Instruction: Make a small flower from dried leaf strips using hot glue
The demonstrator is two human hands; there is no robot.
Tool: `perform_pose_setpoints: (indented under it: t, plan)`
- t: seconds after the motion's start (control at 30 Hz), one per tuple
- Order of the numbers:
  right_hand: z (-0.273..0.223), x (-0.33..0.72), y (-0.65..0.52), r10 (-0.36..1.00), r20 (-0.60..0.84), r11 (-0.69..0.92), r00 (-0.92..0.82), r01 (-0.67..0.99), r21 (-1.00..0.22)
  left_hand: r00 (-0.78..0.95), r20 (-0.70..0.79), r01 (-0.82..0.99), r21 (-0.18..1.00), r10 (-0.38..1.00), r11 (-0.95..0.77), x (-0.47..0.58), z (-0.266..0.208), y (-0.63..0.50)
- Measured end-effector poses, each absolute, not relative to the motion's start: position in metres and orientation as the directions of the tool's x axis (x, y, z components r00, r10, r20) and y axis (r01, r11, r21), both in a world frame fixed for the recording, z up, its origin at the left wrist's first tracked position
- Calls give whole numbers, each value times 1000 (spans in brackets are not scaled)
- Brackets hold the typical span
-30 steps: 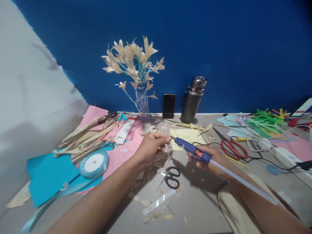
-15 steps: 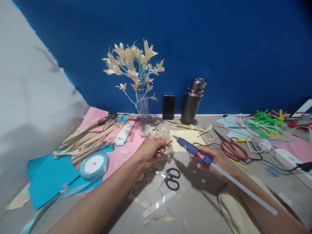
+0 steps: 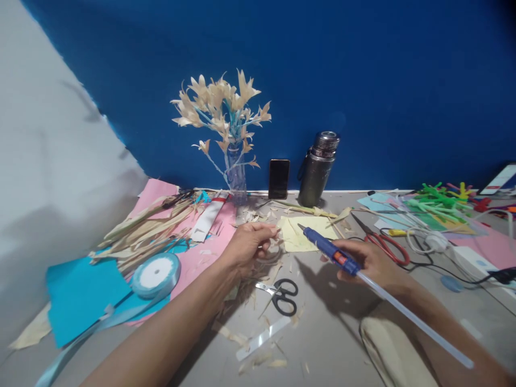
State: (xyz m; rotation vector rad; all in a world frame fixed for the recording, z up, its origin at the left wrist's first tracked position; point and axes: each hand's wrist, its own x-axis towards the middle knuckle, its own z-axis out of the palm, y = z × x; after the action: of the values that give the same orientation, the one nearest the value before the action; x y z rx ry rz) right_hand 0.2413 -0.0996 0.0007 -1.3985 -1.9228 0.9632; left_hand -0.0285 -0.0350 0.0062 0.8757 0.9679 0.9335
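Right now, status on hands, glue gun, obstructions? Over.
Left hand pinched, any contents too small to tell. Right hand gripping blue glue gun, nozzle apart from left hand. Possible snag: black-handled scissors on table nearby.

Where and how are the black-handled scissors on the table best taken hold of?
Probably best by their black loops, coming from the right: the scissors lie flat, loops to the right, blades pointing left.

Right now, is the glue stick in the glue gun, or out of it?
Partly in: the glue stick enters the rear of the glue gun and sticks out behind.
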Motion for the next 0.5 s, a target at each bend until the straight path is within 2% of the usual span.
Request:
perform_pose_setpoints:
  t: [0.07,0.17,0.23,0.3,0.4,0.5]
  plan:
    - [-1,244,-95,959,30,221,-281,679,-700,267,-265,-235,915,927,329,-29,3,-33]
    - [-8,245,-90,959,41,269,-281,853,-447,256,-242,-265,913,936,309,-31,4,-32]
    - [-14,246,-90,953,26,293,-300,905,-309,239,-188,-329,907,953,262,-34,10,-30]
    - [-17,249,-91,941,-5,326,-338,912,-249,230,-114,-388,900,967,198,-38,17,-29]
    - [-6,249,-93,930,37,359,-367,881,-309,255,-47,-399,905,966,149,-41,26,-29]
    - [19,231,-89,960,171,281,-224,784,-553,295,-30,-347,928,955,137,-38,28,-32]
